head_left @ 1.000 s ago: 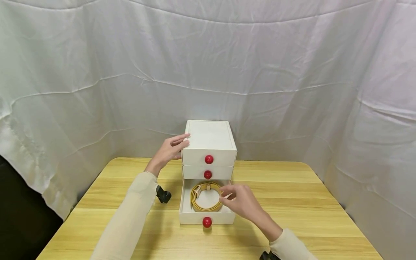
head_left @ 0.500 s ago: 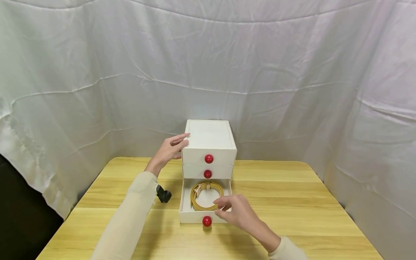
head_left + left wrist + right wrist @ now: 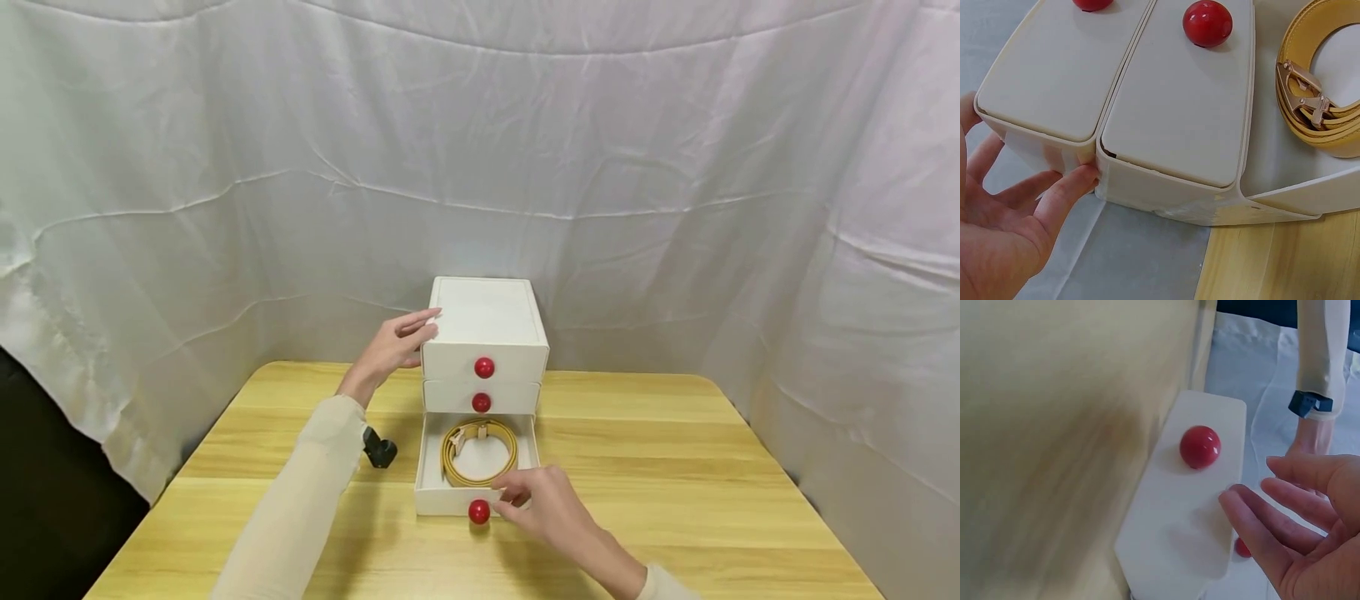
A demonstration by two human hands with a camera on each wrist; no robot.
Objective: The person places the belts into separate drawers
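Bottom drawer (image 3: 477, 497) of the small white drawer unit (image 3: 484, 321) stood pulled out toward the person, w/ a coiled yellow belt (image 3: 478, 452) lying inside, buckle at the coil's back-left. Its red knob (image 3: 479, 511) sat at front centre. Right hand (image 3: 542, 505) was at the drawer's front, just right of the knob; fingers loose and spread, gripping nothing. Wrist view showed fingertips (image 3: 1235, 501) close to the drawer front panel (image 3: 1185, 494), contact unclear, knob (image 3: 1200, 447) apart from them.

Left hand (image 3: 392, 343) rested against the unit's left side near the top, fingers straight, not wrapped round anything. In the left wrist view the fingertips (image 3: 1079, 178) pressed on the side wall (image 3: 1147, 187) below the two closed drawers, each w/ a red knob (image 3: 1207, 23); belt buckle (image 3: 1300, 94) showed at right.

Unit stood at the back-middle of a wooden table (image 3: 675, 467). Small black object (image 3: 380, 451) lay on the table left of the open drawer, beside the left sleeve (image 3: 300, 500). White cloth (image 3: 480, 167) hung behind and to both sides.
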